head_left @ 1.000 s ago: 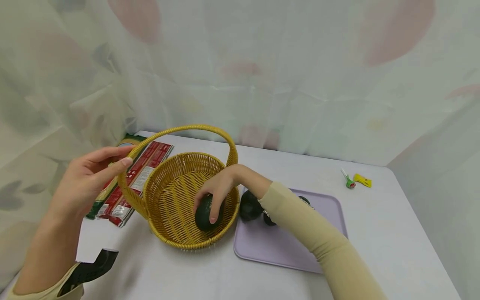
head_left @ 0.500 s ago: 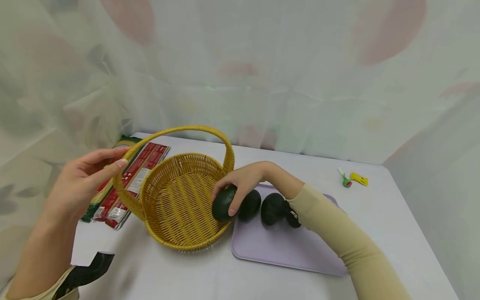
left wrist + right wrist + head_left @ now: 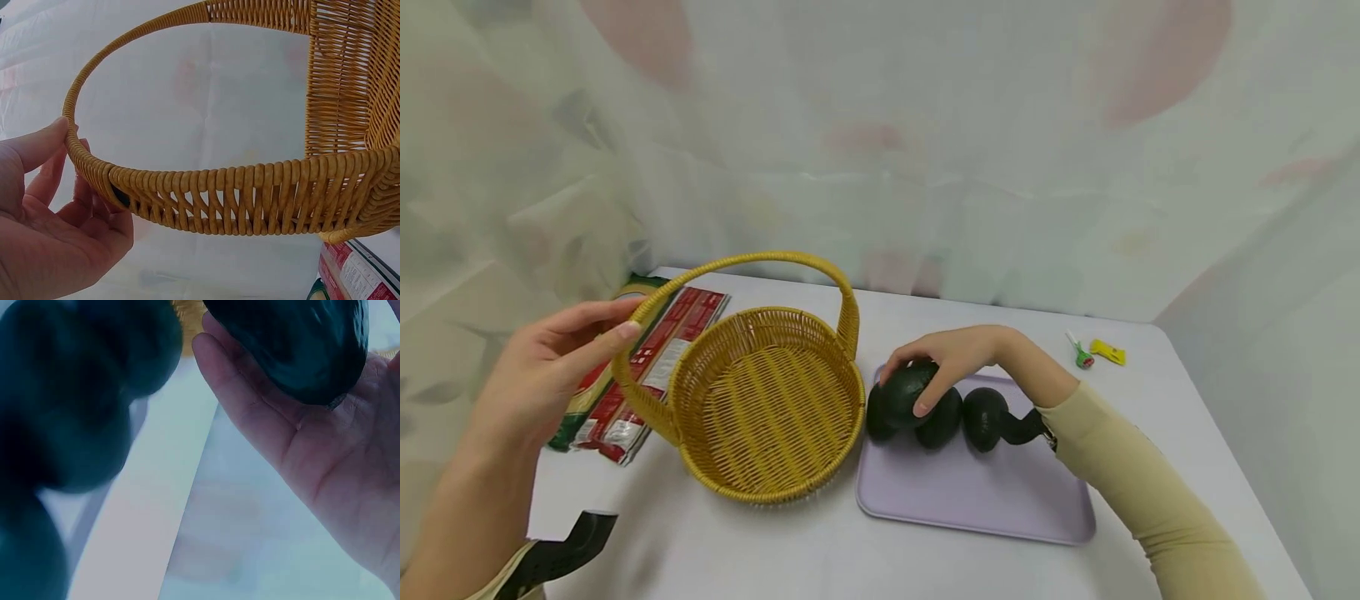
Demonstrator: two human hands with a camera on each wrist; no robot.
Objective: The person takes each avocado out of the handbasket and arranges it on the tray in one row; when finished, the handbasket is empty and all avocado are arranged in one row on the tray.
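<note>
My left hand (image 3: 538, 375) pinches the side of the tall arched handle of a yellow wicker basket (image 3: 760, 417) between thumb and fingers. The basket's woven bottom shows fully in the head view. To its right, my right hand (image 3: 966, 354) grips a dark green avocado (image 3: 904, 398) from above, over the left part of a lilac tray (image 3: 970, 504). Three more avocados (image 3: 985, 418) lie in a row on that tray, two partly hidden behind the held one. In the right wrist view the held avocado (image 3: 300, 350) rests against the curled fingers, with blurred avocados (image 3: 69, 400) beside it.
Red packets (image 3: 688, 321) and a green-and-yellow pack (image 3: 568, 421) lie left of the basket, partly behind its handle. A green lollipop (image 3: 1082, 357) and a yellow wrapped candy (image 3: 1108, 352) sit at the back right. A patterned curtain (image 3: 887, 150) hangs behind the table.
My right hand has lifted the avocado out of the basket and carried it right, over the tray. My left hand keeps its hold on the handle. The head view has shifted slightly.
</note>
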